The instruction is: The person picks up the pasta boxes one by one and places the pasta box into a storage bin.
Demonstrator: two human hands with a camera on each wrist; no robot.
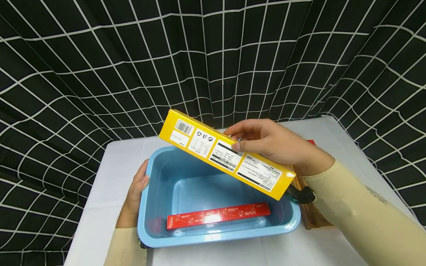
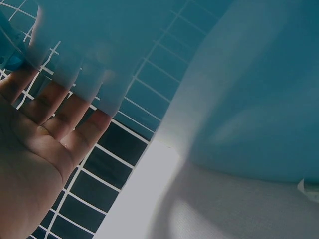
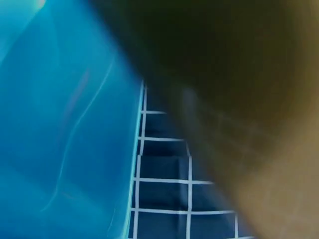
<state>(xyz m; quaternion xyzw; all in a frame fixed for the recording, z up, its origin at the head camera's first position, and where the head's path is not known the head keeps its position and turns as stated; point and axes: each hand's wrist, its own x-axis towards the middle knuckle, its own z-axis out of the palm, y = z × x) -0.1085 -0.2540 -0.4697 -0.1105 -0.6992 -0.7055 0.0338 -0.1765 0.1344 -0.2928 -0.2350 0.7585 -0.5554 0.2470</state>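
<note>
A long yellow box (image 1: 229, 155) with white label panels and a barcode is tilted above the blue plastic basin (image 1: 219, 240). My right hand (image 1: 266, 140) pinches its upper edge, the thumb on the printed face and the fingers behind. Inside the basin, along the near side, lies a slim red box (image 1: 219, 215). My left hand (image 1: 134, 192) holds the basin's left rim. In the left wrist view, the fingers (image 2: 62, 112) of that hand run behind the bluish translucent wall. The right wrist view shows the basin wall (image 3: 65, 124) and a dark blurred shape, with the yellow box out of sight.
Beside the basin on the right, partly hidden by my right forearm, are a brownish-orange package (image 1: 314, 216) and something red (image 1: 311, 142). A white cloth covers the table (image 1: 100, 207). Black curtains with a white grid (image 1: 206, 66) surround it at the back and sides.
</note>
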